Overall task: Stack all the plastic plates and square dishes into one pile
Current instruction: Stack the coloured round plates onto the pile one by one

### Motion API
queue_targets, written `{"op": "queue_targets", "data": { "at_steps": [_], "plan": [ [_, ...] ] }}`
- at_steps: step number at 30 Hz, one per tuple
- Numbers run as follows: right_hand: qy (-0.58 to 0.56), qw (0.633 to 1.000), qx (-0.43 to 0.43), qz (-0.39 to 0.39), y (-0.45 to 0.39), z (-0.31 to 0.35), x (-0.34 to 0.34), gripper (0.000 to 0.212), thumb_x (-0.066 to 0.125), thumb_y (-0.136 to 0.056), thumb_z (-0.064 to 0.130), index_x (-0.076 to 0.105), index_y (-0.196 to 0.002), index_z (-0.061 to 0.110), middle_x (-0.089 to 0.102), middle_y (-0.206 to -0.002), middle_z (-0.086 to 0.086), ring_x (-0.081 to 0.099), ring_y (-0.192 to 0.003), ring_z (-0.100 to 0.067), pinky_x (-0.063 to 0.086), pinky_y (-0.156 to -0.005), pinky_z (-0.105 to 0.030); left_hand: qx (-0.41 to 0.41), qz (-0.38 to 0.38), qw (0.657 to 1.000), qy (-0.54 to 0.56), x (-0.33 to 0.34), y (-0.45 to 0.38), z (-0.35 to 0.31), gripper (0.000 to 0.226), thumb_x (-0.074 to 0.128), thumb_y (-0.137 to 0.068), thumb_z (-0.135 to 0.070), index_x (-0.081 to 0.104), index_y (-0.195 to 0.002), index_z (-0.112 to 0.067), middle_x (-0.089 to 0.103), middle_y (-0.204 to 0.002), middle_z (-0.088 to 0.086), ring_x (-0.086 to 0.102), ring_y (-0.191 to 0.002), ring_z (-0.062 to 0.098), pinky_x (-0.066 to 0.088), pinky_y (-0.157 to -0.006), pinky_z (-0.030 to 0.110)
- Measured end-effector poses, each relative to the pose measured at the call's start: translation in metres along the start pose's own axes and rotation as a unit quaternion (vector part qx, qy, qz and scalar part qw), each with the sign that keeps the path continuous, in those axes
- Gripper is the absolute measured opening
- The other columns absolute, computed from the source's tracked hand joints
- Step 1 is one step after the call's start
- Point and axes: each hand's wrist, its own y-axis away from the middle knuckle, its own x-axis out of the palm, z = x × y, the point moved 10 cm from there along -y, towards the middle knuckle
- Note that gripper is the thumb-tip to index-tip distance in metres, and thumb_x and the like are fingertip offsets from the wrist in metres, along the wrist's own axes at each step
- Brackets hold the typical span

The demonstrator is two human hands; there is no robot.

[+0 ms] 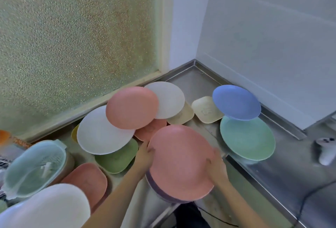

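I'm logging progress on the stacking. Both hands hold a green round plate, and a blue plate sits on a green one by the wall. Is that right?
Not quite: the plate held by the left hand and right hand is pink, not green. The head view shows it. The rest stands: the blue plate does sit on the green plate by the wall.

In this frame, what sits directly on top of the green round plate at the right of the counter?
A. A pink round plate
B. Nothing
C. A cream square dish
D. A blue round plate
D: the blue round plate overlaps the far edge of the green round plate, while the nearest cream square dish lies beside them on the counter and the held pink plate is apart from it.
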Motion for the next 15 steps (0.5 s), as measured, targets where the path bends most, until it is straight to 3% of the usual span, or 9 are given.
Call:
{"op": "queue_targets", "data": {
  "at_steps": [5, 8, 11, 15],
  "plan": [
    [-0.01, 1.0, 0.013, -0.027, 0.008, -0.013, 0.006, 0.058, 0.03, -0.086, 0.004, 0.039, -0.137, 0.029, 0.058, -0.124, -0.011, 0.051, -0.095, -0.027, 0.038, -0.079, -0.031, 0.034, -0.004, 0.997, -0.072, -0.004, 0.006, 0.011, 0.035, 0.047, -0.093, -0.019, 0.044, -0.127, -0.012, 0.058, -0.114, 0.005, 0.056, -0.103, 0.028, 0.045, -0.085, 0.037],
    [-0.016, 0.999, 0.009, -0.035, 0.007, -0.014, 0.008, 0.057, 0.027, -0.085, 0.006, 0.04, -0.133, 0.034, 0.059, -0.119, -0.008, 0.048, -0.085, -0.02, 0.039, -0.074, -0.029, 0.103, -0.035, 0.978, -0.176, -0.011, 0.002, 0.007, 0.024, 0.042, -0.093, -0.011, 0.057, -0.112, -0.008, 0.061, -0.104, 0.012, 0.056, -0.094, 0.03, 0.042, -0.077, 0.033],
    [-0.011, 0.999, 0.016, -0.033, 0.004, -0.018, 0.01, 0.058, 0.026, -0.088, 0.008, 0.036, -0.135, 0.039, 0.057, -0.116, -0.002, 0.049, -0.084, -0.018, 0.038, -0.073, -0.028, 0.106, -0.029, 0.975, -0.195, -0.016, -0.005, 0.011, 0.029, 0.046, -0.084, -0.002, 0.069, -0.099, -0.012, 0.062, -0.094, 0.014, 0.047, -0.083, 0.023, 0.034, -0.068, 0.029],
    [0.004, 1.0, 0.005, -0.021, 0.0, -0.019, 0.014, 0.052, 0.028, -0.089, 0.015, 0.032, -0.133, 0.042, 0.057, -0.114, 0.0, 0.051, -0.085, -0.019, 0.038, -0.072, -0.028, 0.105, -0.019, 0.981, -0.161, -0.016, -0.004, 0.005, 0.033, 0.055, -0.081, -0.008, 0.071, -0.103, -0.027, 0.06, -0.073, -0.006, 0.049, -0.071, 0.013, 0.039, -0.062, 0.023]
  ]
}}
